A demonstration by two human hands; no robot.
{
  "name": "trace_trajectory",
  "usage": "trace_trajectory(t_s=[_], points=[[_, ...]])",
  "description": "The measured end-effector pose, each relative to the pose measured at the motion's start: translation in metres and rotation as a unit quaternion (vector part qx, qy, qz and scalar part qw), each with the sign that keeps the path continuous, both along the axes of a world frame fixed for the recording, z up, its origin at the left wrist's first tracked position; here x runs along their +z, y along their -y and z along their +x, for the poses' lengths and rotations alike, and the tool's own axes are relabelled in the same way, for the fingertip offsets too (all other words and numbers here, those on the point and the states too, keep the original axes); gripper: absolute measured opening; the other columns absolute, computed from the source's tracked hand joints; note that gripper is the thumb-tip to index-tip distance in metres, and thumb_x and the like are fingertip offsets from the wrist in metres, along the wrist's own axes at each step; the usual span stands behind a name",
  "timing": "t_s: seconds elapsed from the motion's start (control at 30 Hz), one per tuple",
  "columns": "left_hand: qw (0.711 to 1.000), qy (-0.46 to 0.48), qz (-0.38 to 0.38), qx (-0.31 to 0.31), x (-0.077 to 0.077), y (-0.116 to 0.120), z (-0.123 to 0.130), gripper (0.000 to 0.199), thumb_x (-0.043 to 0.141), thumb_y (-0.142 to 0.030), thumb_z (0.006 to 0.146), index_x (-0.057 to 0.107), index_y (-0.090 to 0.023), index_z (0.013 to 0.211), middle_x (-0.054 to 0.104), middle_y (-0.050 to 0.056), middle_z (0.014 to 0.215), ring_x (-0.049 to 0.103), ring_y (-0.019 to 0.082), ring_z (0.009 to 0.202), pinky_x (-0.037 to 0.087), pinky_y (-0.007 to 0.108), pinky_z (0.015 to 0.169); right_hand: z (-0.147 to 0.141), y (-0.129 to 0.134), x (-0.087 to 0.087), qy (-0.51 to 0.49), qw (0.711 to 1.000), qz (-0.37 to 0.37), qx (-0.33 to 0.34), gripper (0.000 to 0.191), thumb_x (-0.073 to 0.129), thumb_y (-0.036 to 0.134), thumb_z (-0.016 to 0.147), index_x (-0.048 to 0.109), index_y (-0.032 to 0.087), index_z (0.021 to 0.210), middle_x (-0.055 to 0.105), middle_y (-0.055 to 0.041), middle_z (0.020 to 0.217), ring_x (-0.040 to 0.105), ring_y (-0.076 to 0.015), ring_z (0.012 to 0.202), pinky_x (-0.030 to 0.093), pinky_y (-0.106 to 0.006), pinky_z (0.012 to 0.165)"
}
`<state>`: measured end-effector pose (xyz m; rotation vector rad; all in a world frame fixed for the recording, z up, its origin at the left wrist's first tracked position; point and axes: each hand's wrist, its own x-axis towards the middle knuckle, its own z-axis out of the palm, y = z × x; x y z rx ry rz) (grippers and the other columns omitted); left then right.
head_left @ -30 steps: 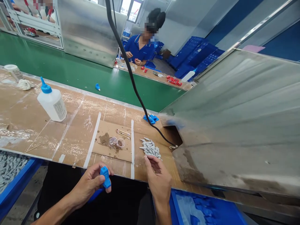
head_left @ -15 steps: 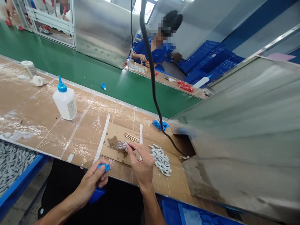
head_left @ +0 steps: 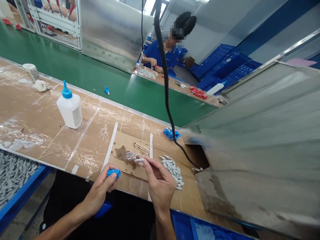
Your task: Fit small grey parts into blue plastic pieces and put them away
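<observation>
My left hand (head_left: 101, 188) is closed round a small blue part (head_left: 113, 173) near the table's front edge. To its right, my right hand (head_left: 161, 176) pinches a small grey-white piece (head_left: 140, 160) between thumb and fingertips, over one of the small round clear containers (head_left: 130, 155). These containers stand on a stained cardboard sheet (head_left: 122, 137). Thin sticks (head_left: 141, 148) lie just behind them. A heap of grey pieces (head_left: 172, 169) lies to the right of the sheet, partly behind my right hand.
A white bottle (head_left: 71, 110) with a blue tip stands at the left. Blue parts (head_left: 171, 134) lie at the table's back. A black cable (head_left: 166, 90) hangs across the view, beside a metal panel (head_left: 250, 140). Across the green belt (head_left: 100, 78), a person (head_left: 160, 53) handles red parts.
My right hand has moved right, and the grey-white piece now shows at its fingertips. My left hand has shifted slightly right and shows more of the blue part. The blue piece on the belt moved left.
</observation>
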<state>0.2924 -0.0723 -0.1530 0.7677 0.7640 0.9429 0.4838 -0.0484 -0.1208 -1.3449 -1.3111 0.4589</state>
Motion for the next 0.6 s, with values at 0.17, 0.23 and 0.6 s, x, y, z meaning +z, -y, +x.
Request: trace_trajectory(t_s=[0.17,0.23,0.6], points=[[1.000,0.011,0.006,0.004,-0.002,-0.008,0.007,0.022,0.051,-0.039,0.099,0.049,-0.021,0.110,0.033,-0.008,0.071,0.026,0.012,0.063,0.021,0.030,0.063,-0.006,0.012,0.009,-0.048,0.999,-0.009,0.008,0.011,0.076,0.024,0.087,0.079,0.025,0.097,0.078,-0.0010,0.091,0.074,-0.0150,0.083,0.061,-0.022,0.078],[1.000,0.004,0.010,0.001,-0.001,-0.010,0.010,0.021,0.050,-0.039,0.098,0.049,-0.021,0.110,0.032,-0.008,0.069,0.025,0.012,0.063,0.021,0.029,0.062,-0.009,0.016,0.012,-0.053,0.998,-0.011,0.015,0.011,0.075,0.023,0.087,0.079,0.026,0.096,0.077,-0.0009,0.091,0.074,-0.0146,0.083,0.061,-0.021,0.077],[0.999,-0.033,0.030,-0.012,0.003,-0.007,0.013,0.020,0.051,-0.040,0.099,0.049,-0.022,0.108,0.032,-0.008,0.068,0.026,0.013,0.063,0.025,0.027,0.062,-0.022,0.029,0.009,-0.073,0.995,-0.037,0.064,0.010,0.073,0.021,0.088,0.078,0.025,0.096,0.076,-0.0029,0.094,0.072,-0.0165,0.088,0.061,-0.024,0.079]])
